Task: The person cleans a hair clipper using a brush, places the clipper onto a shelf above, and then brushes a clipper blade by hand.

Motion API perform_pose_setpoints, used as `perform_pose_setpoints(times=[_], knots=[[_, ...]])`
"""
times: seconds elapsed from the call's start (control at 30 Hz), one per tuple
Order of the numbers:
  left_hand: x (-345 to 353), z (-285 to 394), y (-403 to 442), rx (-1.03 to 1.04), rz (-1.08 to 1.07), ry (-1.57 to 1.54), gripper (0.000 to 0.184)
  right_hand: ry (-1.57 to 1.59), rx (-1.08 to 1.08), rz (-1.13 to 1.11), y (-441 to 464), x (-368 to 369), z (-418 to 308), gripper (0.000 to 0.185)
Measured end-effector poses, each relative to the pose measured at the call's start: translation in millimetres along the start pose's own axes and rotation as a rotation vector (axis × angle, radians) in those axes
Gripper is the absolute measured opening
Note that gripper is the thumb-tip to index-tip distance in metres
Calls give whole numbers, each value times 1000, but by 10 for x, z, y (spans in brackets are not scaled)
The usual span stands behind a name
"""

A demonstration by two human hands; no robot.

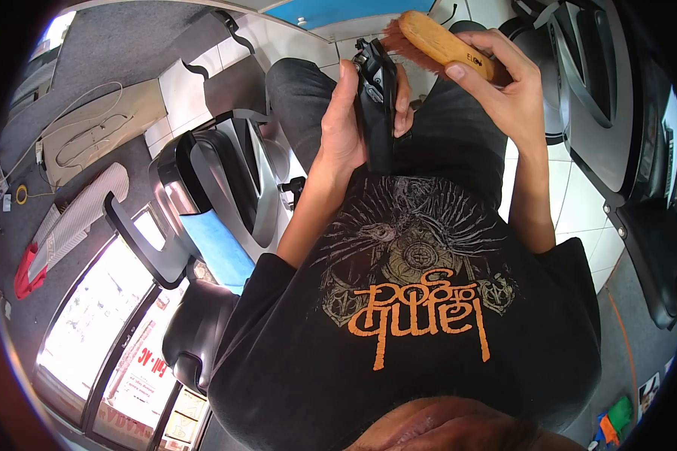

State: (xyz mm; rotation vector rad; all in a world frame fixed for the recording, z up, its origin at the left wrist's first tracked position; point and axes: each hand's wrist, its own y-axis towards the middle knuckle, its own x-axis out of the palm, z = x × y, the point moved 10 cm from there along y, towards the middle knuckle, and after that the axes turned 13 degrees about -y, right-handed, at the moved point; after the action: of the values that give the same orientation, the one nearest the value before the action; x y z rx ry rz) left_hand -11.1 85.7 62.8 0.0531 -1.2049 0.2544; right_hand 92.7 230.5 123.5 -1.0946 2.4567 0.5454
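My left hand (344, 124) is closed round a black hair clipper (380, 113), thumb on one side and fingertips on the other. The clipper stands roughly upright over my lap, its head toward the top of the view. In my right hand (515, 86) is a wooden brush (440, 41) with dark lettering on its back, pinched between thumb and fingers. Its reddish-brown bristles (406, 51) point toward the clipper's head and lie very close to it; whether they touch I cannot tell.
Black and grey salon chairs stand to the left (229, 180) and right (602, 98). A blue cloth (217, 248) hangs on the left one. A blue panel (346, 11) lies ahead. Cables (90, 143) run over a board at the left, and an orange cord (623, 331) lies at the right.
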Motion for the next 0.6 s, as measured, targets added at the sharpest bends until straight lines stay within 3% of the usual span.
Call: perform_pose_setpoints(times=[0.17,0.27,0.33,0.47,0.53,0.6], knots=[[139,-42,-22,-19,-75,-127,80,0,-9,-38,0,51,109,39],[150,10,3,26,-41,0,92,27,83,4,-16,-20,154,38],[77,111,-22,66,14,273,94,212,154,31,-56,-66,172,38],[185,379,-18,377,102,1014,92,-80,-67,-137,9,-158,-138,37],[199,411,-11,409,88,1144,89,-218,-54,-154,12,-156,-117,37],[150,394,-38,307,151,1174,92,-282,-28,-83,18,-237,-43,37]])
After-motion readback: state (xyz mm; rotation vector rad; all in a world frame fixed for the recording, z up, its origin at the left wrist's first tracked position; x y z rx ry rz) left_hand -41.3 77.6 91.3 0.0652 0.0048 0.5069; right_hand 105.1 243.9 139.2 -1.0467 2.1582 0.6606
